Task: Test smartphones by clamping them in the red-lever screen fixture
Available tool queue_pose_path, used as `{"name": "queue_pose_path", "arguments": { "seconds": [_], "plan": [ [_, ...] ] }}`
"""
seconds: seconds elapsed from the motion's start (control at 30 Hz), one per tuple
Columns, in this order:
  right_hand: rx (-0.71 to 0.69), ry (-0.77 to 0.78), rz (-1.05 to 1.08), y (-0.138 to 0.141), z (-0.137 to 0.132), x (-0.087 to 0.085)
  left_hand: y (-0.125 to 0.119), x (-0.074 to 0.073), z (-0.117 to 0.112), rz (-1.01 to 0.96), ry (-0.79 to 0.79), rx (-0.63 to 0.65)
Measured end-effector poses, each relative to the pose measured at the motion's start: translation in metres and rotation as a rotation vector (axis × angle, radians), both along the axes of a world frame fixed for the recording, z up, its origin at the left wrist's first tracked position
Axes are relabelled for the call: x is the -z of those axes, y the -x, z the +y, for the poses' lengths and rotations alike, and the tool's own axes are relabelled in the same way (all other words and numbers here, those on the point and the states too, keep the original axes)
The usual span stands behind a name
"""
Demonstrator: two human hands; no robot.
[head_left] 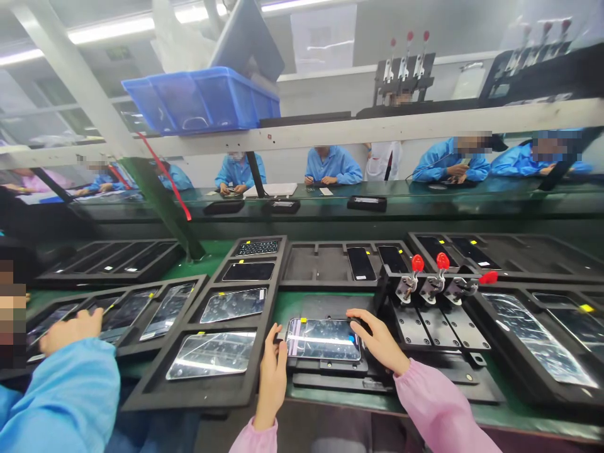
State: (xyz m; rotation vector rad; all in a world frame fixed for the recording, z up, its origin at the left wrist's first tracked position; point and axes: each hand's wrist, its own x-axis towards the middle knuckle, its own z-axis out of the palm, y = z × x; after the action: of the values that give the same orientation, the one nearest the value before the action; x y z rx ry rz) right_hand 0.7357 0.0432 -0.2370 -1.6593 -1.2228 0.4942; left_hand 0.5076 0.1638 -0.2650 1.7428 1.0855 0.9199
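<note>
A smartphone (323, 340) lies flat in the middle of the view, with a glossy screen, a film on it and small yellow tabs along its top edge. It rests on a black fixture (325, 366). My left hand (272, 377) stands at the phone's left edge, its fingertips against that edge. My right hand (377, 340) reaches over from the right, its fingers on the phone's right end. I cannot tell whether either hand grips the phone. To the left, a black foam tray (207, 400) holds a glass-faced panel (211, 355).
Black foam trays with more phone panels (538, 336) line the green bench (306, 308) on both sides. Just right of my hands stands a clamp fixture with red-handled toggle clamps (436, 280). A co-worker's blue-sleeved hand (70, 330) is at the left. Other workers sit across the bench, beneath a blue crate (198, 100).
</note>
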Motion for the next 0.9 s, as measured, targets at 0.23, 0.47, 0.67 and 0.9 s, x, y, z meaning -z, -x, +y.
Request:
{"name": "queue_pose_path", "arguments": {
  "seconds": [0.23,0.47,0.67,0.9],
  "plan": [
    [-0.148,0.027,-0.011,-0.008,-0.003,-0.003,0.002,0.001,-0.001,-0.006,-0.005,0.004],
    [-0.191,-0.001,-0.022,-0.005,-0.001,-0.007,0.002,0.003,-0.001,-0.011,0.022,0.012],
    [-0.193,0.001,-0.038,-0.007,-0.001,-0.006,0.004,0.002,-0.001,-0.037,0.035,0.047],
    [-0.118,0.001,-0.114,0.002,0.001,-0.015,0.005,0.002,-0.002,-0.078,0.075,0.078]
  ]
}}
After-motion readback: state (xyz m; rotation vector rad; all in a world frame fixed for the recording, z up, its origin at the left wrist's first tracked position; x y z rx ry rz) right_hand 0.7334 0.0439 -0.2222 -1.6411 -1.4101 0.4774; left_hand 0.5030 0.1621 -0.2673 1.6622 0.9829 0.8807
